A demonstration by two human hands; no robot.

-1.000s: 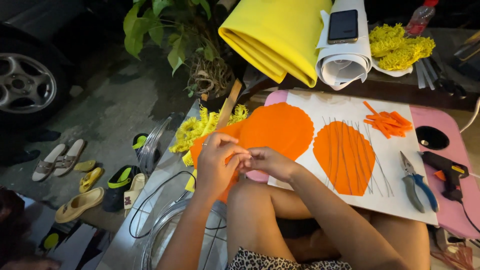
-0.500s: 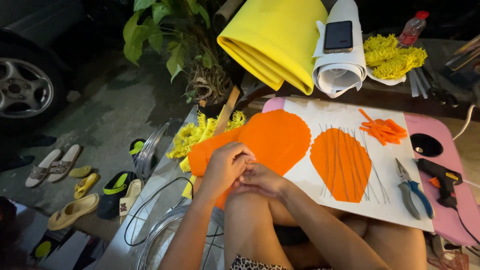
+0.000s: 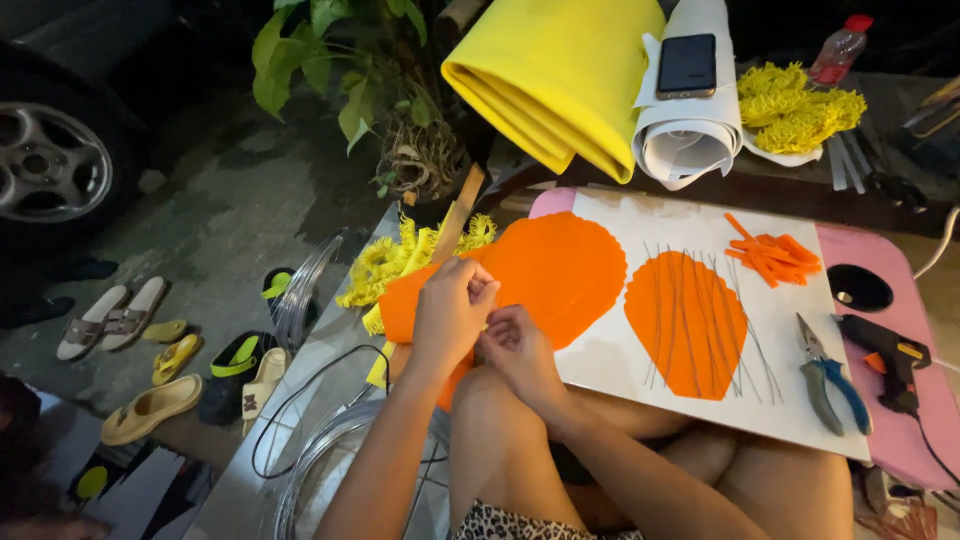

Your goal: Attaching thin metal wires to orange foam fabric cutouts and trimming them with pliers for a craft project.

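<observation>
Two hands meet over the near left edge of the white board (image 3: 700,410): the left hand (image 3: 450,315) and right hand (image 3: 515,350) press together, fingers clenched on the edge of an orange sheet (image 3: 540,275). What sits between the fingertips is hidden; a sliver of yellow shows there, too small to name. The sheet lies partly on the board, partly off its left side, its lower edge covered by the hands.

One more orange oval (image 3: 685,320) lies flat on the board under thin wires (image 3: 750,345), too many and too fine to count. One small pile of orange strips (image 3: 775,258) lies near the far right corner. One pair of pliers (image 3: 825,375) with blue and grey handles lies at the right edge, one glue gun (image 3: 885,355) just beside it on the pink table (image 3: 920,400), its cord cut off by the frame.

Beyond the board: one yellow roll (image 3: 560,80), one white roll (image 3: 690,135) with one phone (image 3: 687,65) on top, and a heap of yellow fringed pieces (image 3: 800,105). More yellow pieces (image 3: 385,265) lie left of the sheet, partly hidden by it. Sandals (image 3: 150,350) lie scattered on the ground, some lost in shadow.
</observation>
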